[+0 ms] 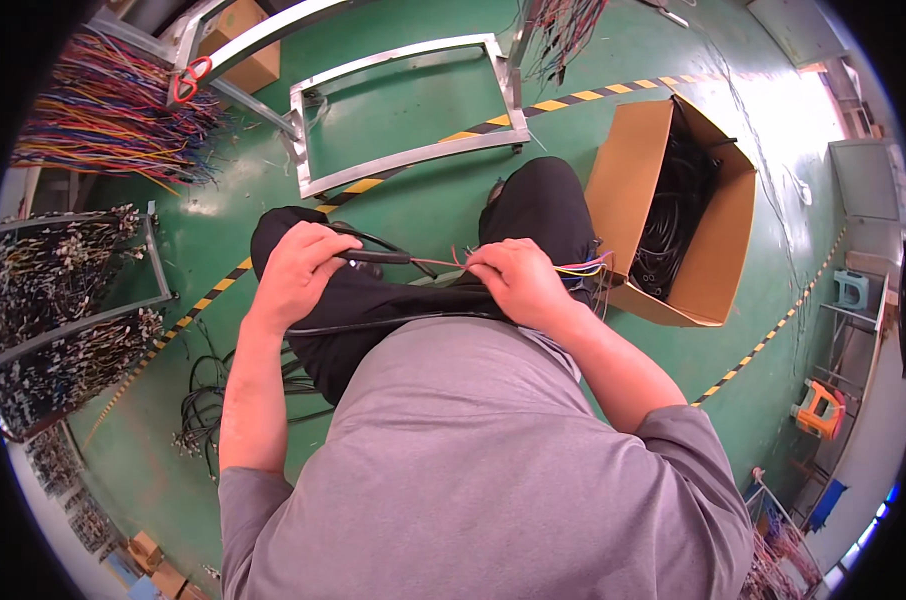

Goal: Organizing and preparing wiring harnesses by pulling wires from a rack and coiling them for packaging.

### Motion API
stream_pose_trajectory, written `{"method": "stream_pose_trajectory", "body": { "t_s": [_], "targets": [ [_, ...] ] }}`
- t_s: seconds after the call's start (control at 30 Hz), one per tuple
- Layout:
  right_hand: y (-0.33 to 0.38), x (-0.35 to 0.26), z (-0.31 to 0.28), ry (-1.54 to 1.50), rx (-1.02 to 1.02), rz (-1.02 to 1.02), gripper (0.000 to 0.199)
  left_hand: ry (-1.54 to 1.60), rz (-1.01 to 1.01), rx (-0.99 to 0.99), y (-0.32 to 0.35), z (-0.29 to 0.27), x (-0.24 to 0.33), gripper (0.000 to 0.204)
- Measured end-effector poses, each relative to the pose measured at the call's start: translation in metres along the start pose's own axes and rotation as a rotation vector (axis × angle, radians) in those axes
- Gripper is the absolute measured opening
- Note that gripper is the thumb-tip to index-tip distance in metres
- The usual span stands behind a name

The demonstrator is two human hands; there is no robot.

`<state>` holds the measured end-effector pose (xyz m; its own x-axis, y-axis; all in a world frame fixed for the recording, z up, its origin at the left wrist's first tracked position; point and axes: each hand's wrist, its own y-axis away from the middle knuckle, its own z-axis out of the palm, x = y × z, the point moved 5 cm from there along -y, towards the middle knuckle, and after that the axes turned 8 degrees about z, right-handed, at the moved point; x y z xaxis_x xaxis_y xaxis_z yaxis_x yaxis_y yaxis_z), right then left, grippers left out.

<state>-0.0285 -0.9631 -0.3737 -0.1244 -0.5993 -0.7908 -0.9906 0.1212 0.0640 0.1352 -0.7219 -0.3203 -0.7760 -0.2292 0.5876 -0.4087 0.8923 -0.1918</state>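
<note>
The floor (pixel 413 190) is glossy green, crossed by a tape line (pixel 573 98) striped yellow and black. A black cable (pixel 373 257) fans into thin wires (pixel 583 268) of red, yellow, blue and purple. The open cardboard box (pixel 633 170) is plain tan with black cables (pixel 673 215) inside. The metal frame (pixel 403 155) is dull silver. The shirt (pixel 473 470) is grey, the trousers (pixel 543 205) black. Hanging wire bundles (pixel 103 110) mix red, blue, yellow and purple.

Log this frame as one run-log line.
left hand: grips black sheathed cable | right hand: pinches its thin coloured wires | open brown cardboard box of black cables: at right, on green floor
</note>
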Motion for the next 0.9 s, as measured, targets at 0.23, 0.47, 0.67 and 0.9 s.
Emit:
{"method": "stream_pose_trajectory", "body": {
  "t_s": [0.23,0.47,0.67,0.9],
  "targets": [
    [-0.011,-0.024,0.002,-0.136,-0.079,0.095,0.013,0.002,0.050,-0.031,-0.009,0.012,0.012,0.032],
    [-0.002,0.001,-0.010,-0.054,0.020,0.013,0.010,-0.009,0.006,0.002,-0.001,-0.001,0.004,0.033],
    [-0.019,-0.032,0.000,-0.105,-0.066,0.027,0.016,-0.020,0.037,-0.050,-0.014,0.013,0.012,0.036],
    [-0.006,0.008,-0.014,-0.115,-0.116,0.255,0.012,-0.089,-0.013,-0.011,0.003,0.000,-0.004,0.035]
  ]
}}
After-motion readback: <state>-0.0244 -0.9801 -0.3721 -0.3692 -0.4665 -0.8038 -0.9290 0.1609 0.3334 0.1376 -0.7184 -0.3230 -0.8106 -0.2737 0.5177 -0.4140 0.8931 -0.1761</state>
